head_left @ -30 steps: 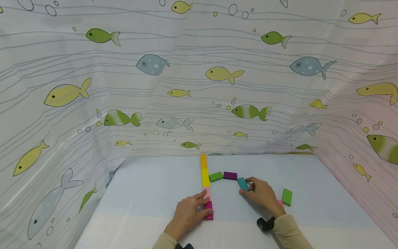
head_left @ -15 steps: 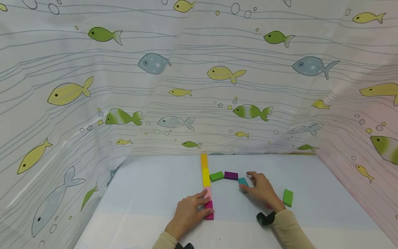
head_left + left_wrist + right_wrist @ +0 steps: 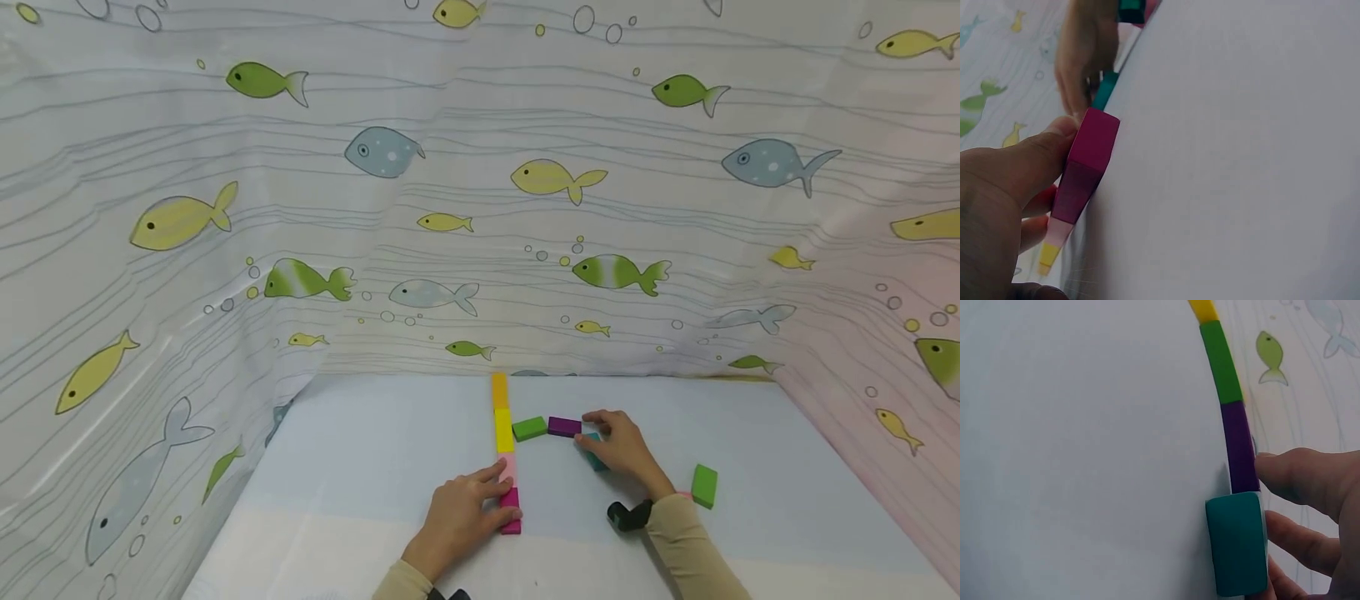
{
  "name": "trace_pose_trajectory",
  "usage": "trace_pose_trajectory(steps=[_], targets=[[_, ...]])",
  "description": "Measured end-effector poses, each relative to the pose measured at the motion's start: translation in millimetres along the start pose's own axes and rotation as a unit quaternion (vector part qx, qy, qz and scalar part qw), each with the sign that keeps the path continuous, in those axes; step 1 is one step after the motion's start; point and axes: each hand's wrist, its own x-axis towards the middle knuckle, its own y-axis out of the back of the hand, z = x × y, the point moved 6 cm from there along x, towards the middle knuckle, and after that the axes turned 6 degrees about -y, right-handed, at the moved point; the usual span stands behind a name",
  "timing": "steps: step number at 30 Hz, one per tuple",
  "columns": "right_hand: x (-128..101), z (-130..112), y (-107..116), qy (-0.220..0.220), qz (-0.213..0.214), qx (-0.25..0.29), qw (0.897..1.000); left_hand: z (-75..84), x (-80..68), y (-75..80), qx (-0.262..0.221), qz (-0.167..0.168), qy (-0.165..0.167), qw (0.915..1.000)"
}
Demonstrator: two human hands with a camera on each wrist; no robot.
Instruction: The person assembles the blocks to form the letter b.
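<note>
In the head view, we note that the right grip (image 3: pixel 621 448) covers part of the teal block (image 3: pixel 597 461). Beside the right sleeve (image 3: pixel 690 542), we see only a sliver of a pink piece (image 3: pixel 683 495); its full shape cannot be determined. The left grip (image 3: pixel 459 514) partly obscures the pale pink block (image 3: pixel 507 468) and magenta block (image 3: pixel 510 500). The lower edge truncates both sleeves. In the right wrist view, we find the yellow block (image 3: pixel 1205 309) cut off at the top.
</note>
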Motion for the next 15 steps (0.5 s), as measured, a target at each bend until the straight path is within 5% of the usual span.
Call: trace_pose_trajectory(steps=[15], targets=[[-2.8,-3.0,-0.7,0.017,0.018,0.002,1.0,0.1,0.9,1.3,-0.006,0.014,-0.008,0.9999]])
